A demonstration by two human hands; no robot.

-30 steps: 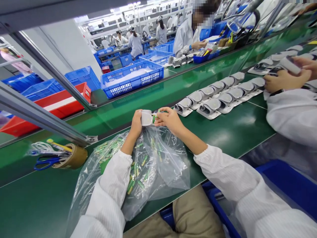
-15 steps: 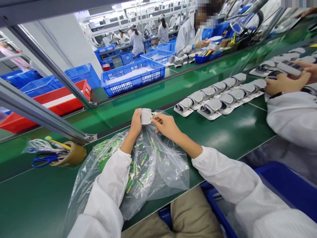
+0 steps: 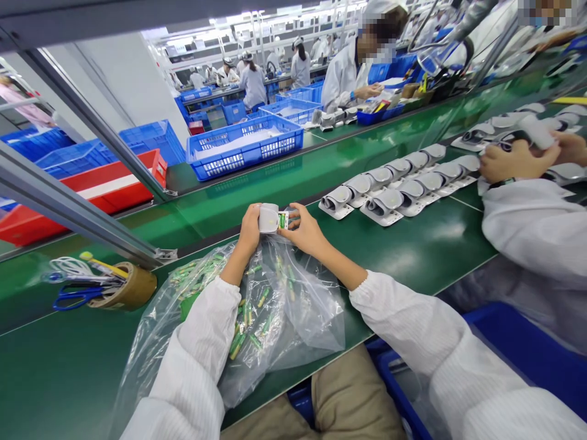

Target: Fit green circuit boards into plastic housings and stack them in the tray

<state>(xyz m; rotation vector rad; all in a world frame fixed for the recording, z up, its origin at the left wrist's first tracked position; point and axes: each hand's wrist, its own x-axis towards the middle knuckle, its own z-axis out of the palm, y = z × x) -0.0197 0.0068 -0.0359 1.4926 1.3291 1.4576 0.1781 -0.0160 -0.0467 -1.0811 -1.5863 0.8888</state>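
Above the bag, my left hand (image 3: 250, 229) is closed around the left side of a white wrist blood pressure monitor (image 3: 268, 219). Its battery compartment (image 3: 283, 220) faces up on the right, with green batteries inside. My right hand (image 3: 303, 228) grips the right end of the same monitor, thumb below and fingers bent above. Under both hands lies a clear plastic bag (image 3: 293, 333) with many loose green-and-gold batteries (image 3: 237, 343) in it. Parts of the monitor are hidden behind my fingers.
Two rows of similar monitors (image 3: 383, 205) with grey cuffs lie to the right. Beside them a co-worker's hands (image 3: 518, 160) hold another one. A brown pen cup (image 3: 132, 287) with scissors stands left. Beyond the belt are a blue crate (image 3: 245, 146) and red bin (image 3: 92, 198).
My right fingers have shifted from the battery compartment to the monitor's right end, and green batteries now show inside. The co-worker's hands have tilted their monitor.
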